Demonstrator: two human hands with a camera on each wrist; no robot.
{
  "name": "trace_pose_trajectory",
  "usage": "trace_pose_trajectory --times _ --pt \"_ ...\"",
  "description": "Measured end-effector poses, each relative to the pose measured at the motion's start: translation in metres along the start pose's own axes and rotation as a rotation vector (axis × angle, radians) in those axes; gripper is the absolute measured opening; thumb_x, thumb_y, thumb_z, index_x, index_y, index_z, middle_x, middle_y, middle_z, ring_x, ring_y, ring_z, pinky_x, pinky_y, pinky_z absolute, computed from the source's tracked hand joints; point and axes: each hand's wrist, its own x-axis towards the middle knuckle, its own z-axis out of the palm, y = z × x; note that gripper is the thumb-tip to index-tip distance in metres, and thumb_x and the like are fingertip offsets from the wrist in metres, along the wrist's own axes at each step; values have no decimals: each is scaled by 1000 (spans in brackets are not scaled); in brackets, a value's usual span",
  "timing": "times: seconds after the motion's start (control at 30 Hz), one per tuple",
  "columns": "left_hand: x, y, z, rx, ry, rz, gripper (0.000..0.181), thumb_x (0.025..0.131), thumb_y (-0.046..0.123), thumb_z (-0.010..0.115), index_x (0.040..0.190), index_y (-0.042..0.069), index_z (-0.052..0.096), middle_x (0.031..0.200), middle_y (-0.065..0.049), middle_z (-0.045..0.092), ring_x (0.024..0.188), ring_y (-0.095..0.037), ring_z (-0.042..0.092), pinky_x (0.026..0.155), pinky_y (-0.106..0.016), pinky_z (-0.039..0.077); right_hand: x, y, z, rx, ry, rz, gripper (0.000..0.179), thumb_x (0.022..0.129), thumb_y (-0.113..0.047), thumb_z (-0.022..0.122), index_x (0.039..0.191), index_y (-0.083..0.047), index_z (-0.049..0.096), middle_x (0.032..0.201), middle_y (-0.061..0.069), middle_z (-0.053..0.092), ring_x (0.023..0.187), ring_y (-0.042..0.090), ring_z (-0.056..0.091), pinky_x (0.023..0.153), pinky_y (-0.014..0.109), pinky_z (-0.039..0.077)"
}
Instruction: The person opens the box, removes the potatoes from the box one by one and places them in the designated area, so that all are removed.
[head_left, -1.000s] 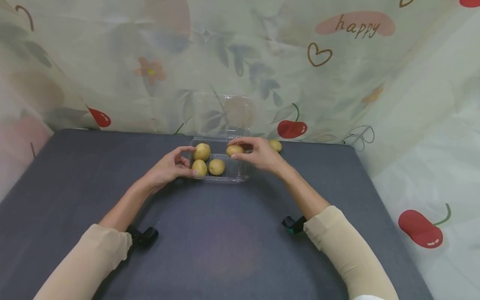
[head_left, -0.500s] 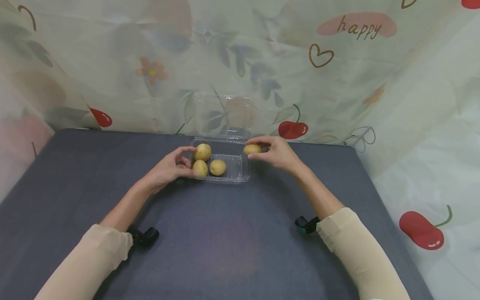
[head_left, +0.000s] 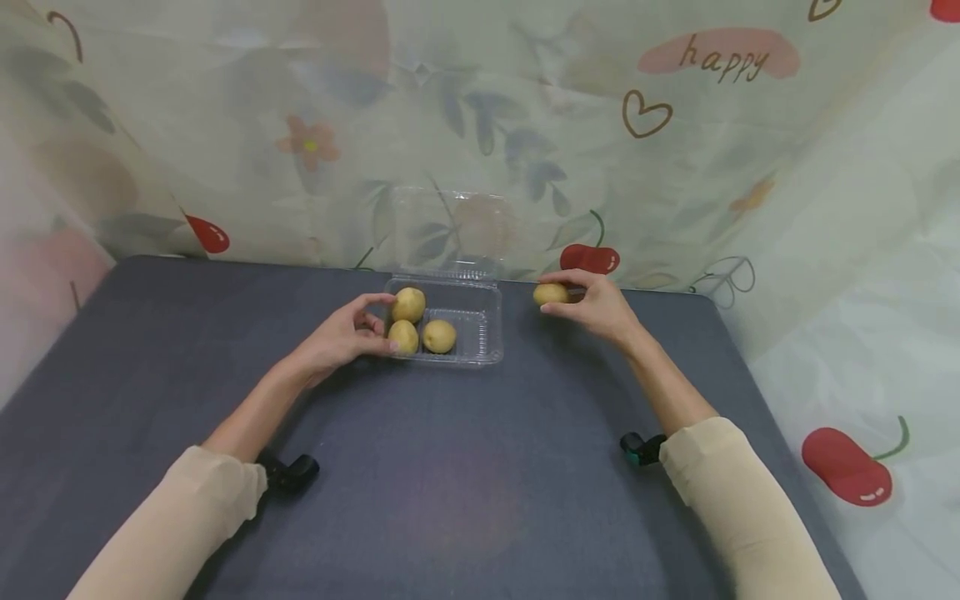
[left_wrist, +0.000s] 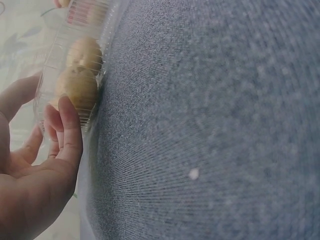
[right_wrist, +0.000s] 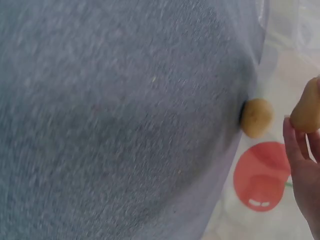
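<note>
A clear plastic clamshell container (head_left: pixel 480 333) stands at the back of the table, its lid (head_left: pixel 450 229) raised. Inside it, toward the left, lie three potatoes: one at the back (head_left: pixel 408 305), one at the front left (head_left: pixel 403 337) and one beside that (head_left: pixel 439 337). My left hand (head_left: pixel 341 340) grips the container's left end, thumb at the front corner and fingertips farther back. To the right of the container, my right hand (head_left: pixel 596 307) pinches a potato (head_left: pixel 551 293) above the table. The right wrist view shows another potato (right_wrist: pixel 256 118) on the table below it, hidden in the head view.
The dark grey cloth-covered table (head_left: pixel 450 467) ends just behind the container. A printed curtain (head_left: pixel 337 100) hangs along the back edge and both sides. Black wrist cameras (head_left: pixel 292 473) sit at the cuffs of both sleeves.
My right hand has carried its potato from over the container's right half out to the right, in front of the loose potato. The left hand stays on the container.
</note>
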Motion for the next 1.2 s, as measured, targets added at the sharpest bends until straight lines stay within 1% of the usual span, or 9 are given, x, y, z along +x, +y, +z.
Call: trace_pose_trajectory --times 0.03,0.17,0.23,0.4,0.67,0.83,1.0,1.1,1.2 --pt "0 0 0 -2 -1 0 76 88 13 77 150 15 35 101 -12 50 88 -25 52 81 -38 47 -1 2 -2 0 8 1 43 86 -10 79 127 -4 67 126 14 61 103 32 66 80 28 53" --pt "0 -1 0 -8 1 -1 75 88 11 76 151 15 35 101 -12 51 88 -25 52 80 -37 47 6 32 -7 1 43 14 46 86 -20 81 128 -9 67 130 9 59 105 28 66 81 29 53" --pt "0 -2 0 -13 -2 -4 75 88 11 76 151 15 34 101 -12 51 88 -25 52 80 -38 47 6 38 -10 22 54 25 48 86 -23 81 129 -10 66 131 7 59 107 26 65 81 28 53" --pt "0 -3 2 -30 -14 -8 76 88 13 76 151 16 34 101 -12 51 89 -26 52 82 -38 49 5 46 -18 56 101 54 49 86 -24 80 131 -9 64 133 7 56 111 26 61 80 25 53" --pt "1 -3 1 -33 -1 -12 74 88 10 76 150 15 35 100 -12 51 88 -25 53 81 -37 49 12 57 -28 -34 158 79 49 87 -26 79 131 -10 64 130 10 56 115 28 57 79 24 49" --pt "1 -3 0 -38 -8 -13 76 88 10 76 151 15 34 101 -12 52 88 -24 54 81 -36 49 14 66 -30 -86 165 96 48 88 -24 78 131 -9 64 132 12 58 119 29 56 81 28 48" --pt "1 -3 -1 -42 -3 -15 75 88 9 75 150 15 34 100 -12 52 87 -24 54 82 -37 50 15 75 -29 -77 160 131 51 88 -26 78 134 -11 62 132 12 58 117 28 57 84 35 48" --pt "1 -1 -1 -42 -5 -13 75 88 9 75 150 15 34 100 -12 52 87 -24 55 82 -38 50 17 82 -27 -70 166 148 52 88 -28 78 135 -11 62 131 12 59 115 27 58 85 36 47" --pt "1 -1 -1 -43 -7 -10 75 88 8 75 150 14 34 100 -12 52 87 -24 55 82 -38 50 18 88 -24 -78 180 145 53 87 -30 79 133 -11 63 129 11 61 112 26 59 83 35 46"
